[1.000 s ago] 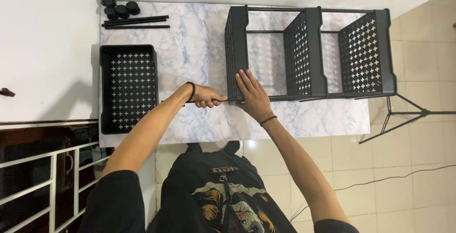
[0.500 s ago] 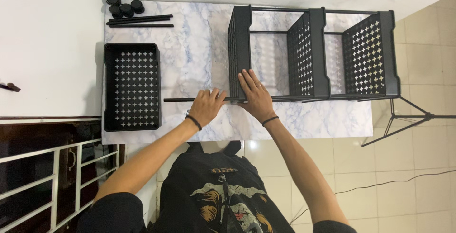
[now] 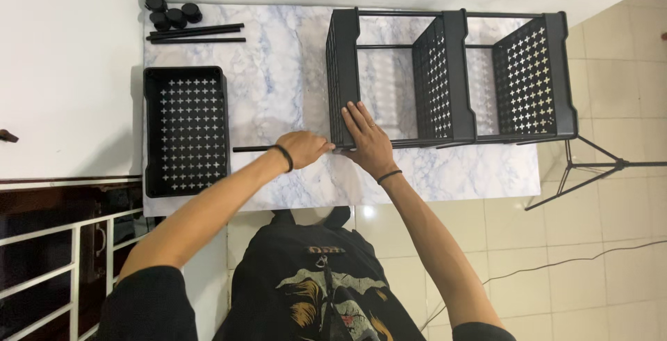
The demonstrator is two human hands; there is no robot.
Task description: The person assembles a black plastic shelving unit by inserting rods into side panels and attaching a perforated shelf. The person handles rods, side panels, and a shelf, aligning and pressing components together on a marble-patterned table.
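Observation:
A black rack [image 3: 455, 80] of three perforated trays joined by thin rods lies on its side on the marble table [image 3: 278, 98]. My right hand [image 3: 365, 136] presses flat on the near corner of its leftmost tray. My left hand [image 3: 306, 148] is closed around a thin black rod [image 3: 253, 149] that lies along the table, its right end at the tray's near corner and its left end sticking out toward the loose tray.
A loose black perforated tray [image 3: 185, 129] lies at the table's left. Spare black rods [image 3: 198, 33] and round caps [image 3: 172, 11] sit at the far left corner. A tripod leg [image 3: 590, 167] stands right of the table; a white railing [image 3: 55, 264] is lower left.
My left hand has drawn the rod leftward out of the rack's near corner, so more of it shows left of the hand. My right hand stays on the tray.

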